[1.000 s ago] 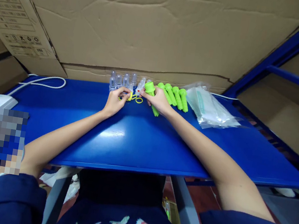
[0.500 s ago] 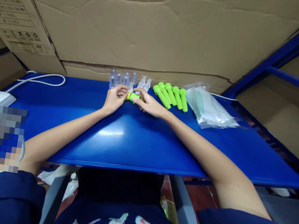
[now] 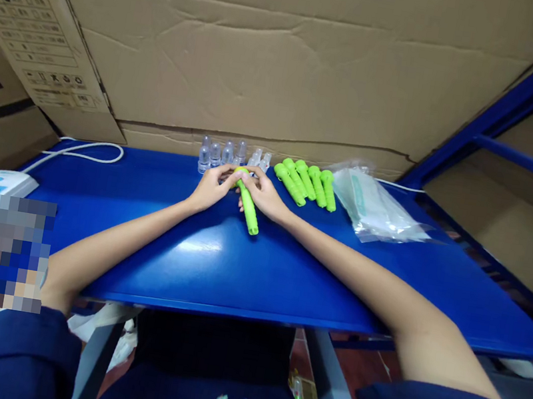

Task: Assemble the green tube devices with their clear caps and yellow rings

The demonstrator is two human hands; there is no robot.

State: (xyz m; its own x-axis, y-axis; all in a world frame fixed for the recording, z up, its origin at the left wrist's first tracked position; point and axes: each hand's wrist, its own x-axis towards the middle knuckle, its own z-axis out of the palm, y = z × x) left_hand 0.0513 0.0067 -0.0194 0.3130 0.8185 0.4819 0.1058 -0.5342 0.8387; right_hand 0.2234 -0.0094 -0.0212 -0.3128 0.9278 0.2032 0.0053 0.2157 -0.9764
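Both hands meet at the middle of the blue table's far half, closed around one lime-green, flashlight-shaped plastic piece. Its narrow end points toward me and its yellow-looking head is partly covered by fingers. My left hand grips the head from the left, thumb and fingers pressed to it. My right hand wraps the upper part of the handle from the right, thumb on top. Just behind the hands stand several clear plastic caps. More green flashlight-shaped pieces lie in a row to the right of my right hand.
A clear plastic bag with pale contents lies right of the green row. At the left are a white power strip and its cable. Cardboard walls the back, and a blue metal frame rises at the right.
The green piece has turned: its narrow end, which was foreshortened or hidden in my hands, now points down toward me. Both hands remain on it. The camera view has shifted slightly.
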